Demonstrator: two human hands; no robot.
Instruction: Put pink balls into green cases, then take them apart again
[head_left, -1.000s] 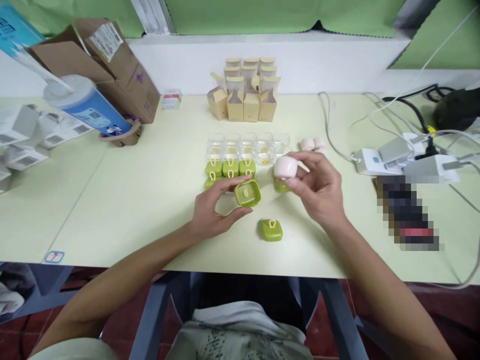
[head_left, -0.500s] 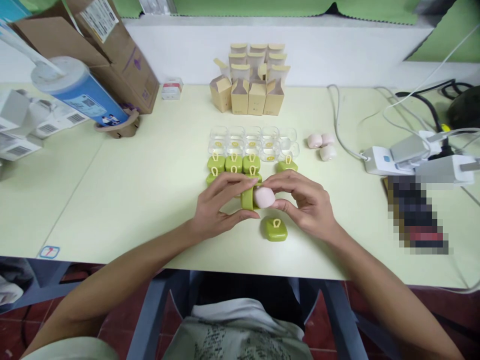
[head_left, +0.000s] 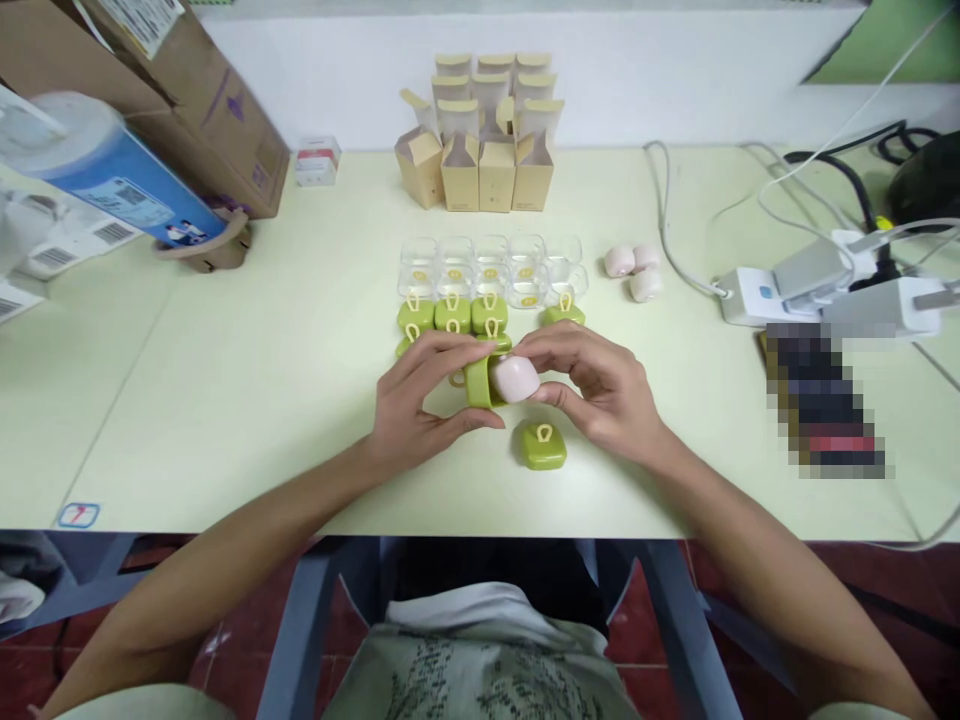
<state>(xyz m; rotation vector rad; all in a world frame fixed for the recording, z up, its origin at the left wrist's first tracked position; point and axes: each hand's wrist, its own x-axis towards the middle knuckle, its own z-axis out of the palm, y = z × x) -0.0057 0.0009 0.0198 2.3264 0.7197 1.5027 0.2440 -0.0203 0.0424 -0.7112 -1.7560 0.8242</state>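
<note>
My left hand (head_left: 416, 400) grips a small green case (head_left: 477, 381) turned on its side, above the pale table (head_left: 262, 380). My right hand (head_left: 600, 390) pinches a pink rounded piece (head_left: 514, 379) and presses it against the case's open face. Just below the hands a closed green case (head_left: 543, 445) with a yellow loop lies on the table. Behind the hands sits a cluster of green cases (head_left: 450, 318), and behind those a row of clear plastic boxes (head_left: 491, 265). Three more pink pieces (head_left: 634, 268) lie to the right of the clear boxes.
Tan cardboard cartons (head_left: 480, 150) stand at the back centre. A brown shipping box (head_left: 187, 100) and a blue tube (head_left: 112, 180) lean at the left. White power adapters (head_left: 817, 290) and cables (head_left: 675, 220) crowd the right side, beside a blurred patch (head_left: 825, 410).
My right hand brought the pink piece down from the right onto the green case, which my left hand turned on its side. The view shifted slightly downward.
</note>
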